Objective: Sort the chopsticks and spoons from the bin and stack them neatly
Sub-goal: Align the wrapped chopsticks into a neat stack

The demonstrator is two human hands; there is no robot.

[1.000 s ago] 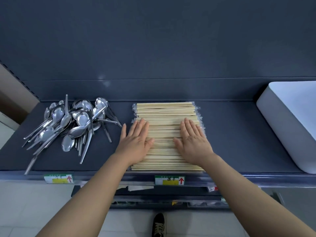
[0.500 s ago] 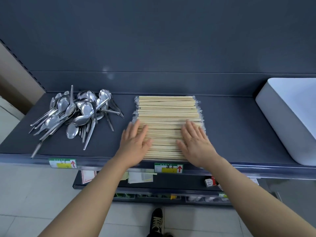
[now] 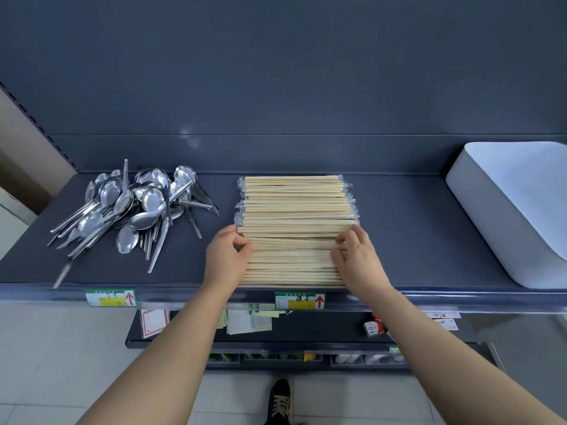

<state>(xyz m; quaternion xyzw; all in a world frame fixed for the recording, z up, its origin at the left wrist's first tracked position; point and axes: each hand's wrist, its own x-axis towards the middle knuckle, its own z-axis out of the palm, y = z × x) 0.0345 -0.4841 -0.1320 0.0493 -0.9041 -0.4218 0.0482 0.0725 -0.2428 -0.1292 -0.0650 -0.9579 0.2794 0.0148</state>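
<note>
Chopsticks between left hand and right hand.

You face a dark grey metal shelf with a matching back panel, standing on pale floor tiles.

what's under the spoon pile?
Under the spoon pile only the dark shelf shows around its edges, with handles fanning out onto it. Whatever lies beneath the overlapping bowls in the middle is covered, so nothing more can be seen there.
</note>
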